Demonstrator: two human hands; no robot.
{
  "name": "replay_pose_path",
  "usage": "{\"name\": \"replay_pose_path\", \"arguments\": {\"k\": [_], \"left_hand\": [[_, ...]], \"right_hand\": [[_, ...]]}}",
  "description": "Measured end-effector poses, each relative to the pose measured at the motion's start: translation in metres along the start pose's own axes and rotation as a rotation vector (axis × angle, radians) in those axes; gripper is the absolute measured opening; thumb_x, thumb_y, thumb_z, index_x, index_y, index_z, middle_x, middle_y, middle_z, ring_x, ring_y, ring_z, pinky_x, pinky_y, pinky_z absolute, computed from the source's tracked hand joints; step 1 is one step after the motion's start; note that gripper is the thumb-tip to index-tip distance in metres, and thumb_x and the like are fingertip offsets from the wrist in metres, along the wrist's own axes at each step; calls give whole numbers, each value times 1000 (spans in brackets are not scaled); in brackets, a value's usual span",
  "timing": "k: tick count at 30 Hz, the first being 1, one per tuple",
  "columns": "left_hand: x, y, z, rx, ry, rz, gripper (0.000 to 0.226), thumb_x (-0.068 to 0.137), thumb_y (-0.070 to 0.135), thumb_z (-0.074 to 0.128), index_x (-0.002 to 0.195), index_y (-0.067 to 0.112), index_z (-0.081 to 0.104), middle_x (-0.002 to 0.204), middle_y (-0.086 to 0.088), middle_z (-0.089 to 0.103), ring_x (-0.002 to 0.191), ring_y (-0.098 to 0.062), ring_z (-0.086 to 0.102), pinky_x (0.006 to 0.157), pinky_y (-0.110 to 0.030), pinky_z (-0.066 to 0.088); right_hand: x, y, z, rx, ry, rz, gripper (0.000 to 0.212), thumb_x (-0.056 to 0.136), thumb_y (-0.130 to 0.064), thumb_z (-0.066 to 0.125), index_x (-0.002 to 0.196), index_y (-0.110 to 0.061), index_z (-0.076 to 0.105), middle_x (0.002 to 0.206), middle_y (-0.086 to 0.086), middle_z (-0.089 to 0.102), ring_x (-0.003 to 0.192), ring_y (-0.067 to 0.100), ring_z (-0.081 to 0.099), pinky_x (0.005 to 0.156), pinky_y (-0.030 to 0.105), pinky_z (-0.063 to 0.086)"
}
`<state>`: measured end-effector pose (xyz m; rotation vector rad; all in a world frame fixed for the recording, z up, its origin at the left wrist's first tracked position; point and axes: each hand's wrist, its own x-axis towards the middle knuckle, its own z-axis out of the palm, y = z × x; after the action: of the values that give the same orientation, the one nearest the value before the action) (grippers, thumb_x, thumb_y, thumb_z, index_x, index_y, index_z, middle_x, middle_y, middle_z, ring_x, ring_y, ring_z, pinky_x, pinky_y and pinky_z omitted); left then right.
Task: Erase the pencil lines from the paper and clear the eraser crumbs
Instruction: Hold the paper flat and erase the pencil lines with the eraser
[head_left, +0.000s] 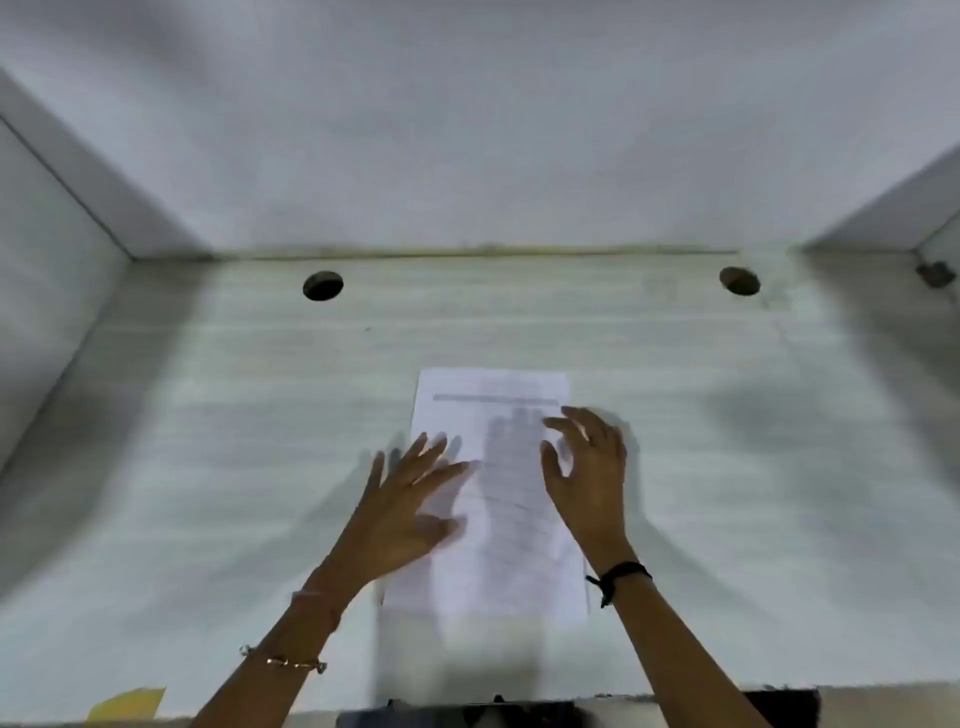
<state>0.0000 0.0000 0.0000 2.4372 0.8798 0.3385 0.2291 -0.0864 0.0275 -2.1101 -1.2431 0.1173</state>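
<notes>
One sheet of paper (511, 519) lies lengthwise on the pale wood-grain desk (208, 441), about mid-desk and reaching nearly to the front edge. There's a grey bar (493, 398) printed across the top, w/ faint lines (498, 501) slanting across the middle. The whole shot is blurred, so I can't make out finer marks or any crumbs.

Two hands are in view, one on each side of the sheet. The left hand (402, 509) is spread wide, fingers straight and fanned apart, palm down over the paper's left edge, holding nothing. Can't tell if it presses the sheet or is just above it. The right hand (587, 478) is at the right edge, approx. level w/ the left one. Its fingers are bent in a loose claw, tips toward the page, and nothing shows in its grasp. Whether they touch the paper I can't tell. Hand shadows fall on the sheet between them.

Wrists: one black band (621, 574) on the right, one thin chain bracelet (283, 661) on the left forearm.

Other bits: two round holes in the desk near the back wall, one left (322, 285) and one right (740, 281). One yellow scrap (127, 702) sits at the front left corner. One small dark fitting (935, 273) is on the right side panel.
</notes>
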Motion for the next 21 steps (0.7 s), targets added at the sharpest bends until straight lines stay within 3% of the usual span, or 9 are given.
{"name": "replay_pose_path", "arguments": {"k": [4,8,10,17,21], "left_hand": [[-7,-8,28,140,96,62,59,92,66,40,142,35,46,158,8,29,148,-10,20,114,-61,10],[-8,-14,37,162,155,98,61,91,65,41,143,33,47,159,10,27,148,-9,20,118,-55,5],[-9,-16,39,173,155,115,61,91,66,39,143,35,45,159,12,26,148,-7,18,118,-54,4],[-8,-16,36,142,82,45,71,81,80,25,144,49,35,157,25,15,145,7,4,119,-47,-6],[-7,-14,36,130,59,28,73,76,80,25,143,51,33,156,27,12,145,6,5,118,-49,-6]], "right_hand": [[-10,33,20,-68,54,-14,25,88,-17,55,110,-16,67,125,5,61,123,24,47,104,46,38],[-15,47,32,41,90,-17,23,93,-9,55,113,-13,65,124,2,58,119,16,46,99,6,29],[-14,51,34,72,122,-14,23,93,-4,53,111,-11,66,120,1,59,114,14,48,91,-4,26],[-14,55,36,139,203,-26,35,84,12,45,100,-8,68,107,3,64,99,15,55,81,-4,32],[-18,53,31,131,247,37,36,83,12,43,94,-8,71,102,5,67,97,21,58,74,5,37]]}}
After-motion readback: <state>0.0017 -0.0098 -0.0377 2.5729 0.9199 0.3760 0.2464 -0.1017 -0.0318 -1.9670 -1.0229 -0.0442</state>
